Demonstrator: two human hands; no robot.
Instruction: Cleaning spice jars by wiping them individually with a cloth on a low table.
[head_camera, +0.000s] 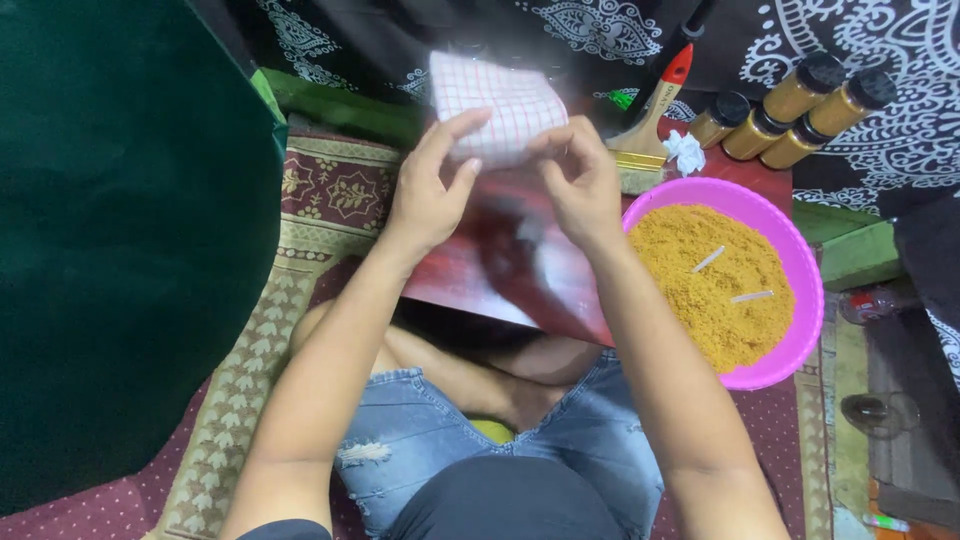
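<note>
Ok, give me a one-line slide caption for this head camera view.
Both hands, left hand and right hand, hold a red-checked white cloth above a low red table, beside a pink bowl of orange-brown crumbs.

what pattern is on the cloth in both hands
White with a thin red check grid; the cloth shows best in the head view, though slightly blurred.
</note>
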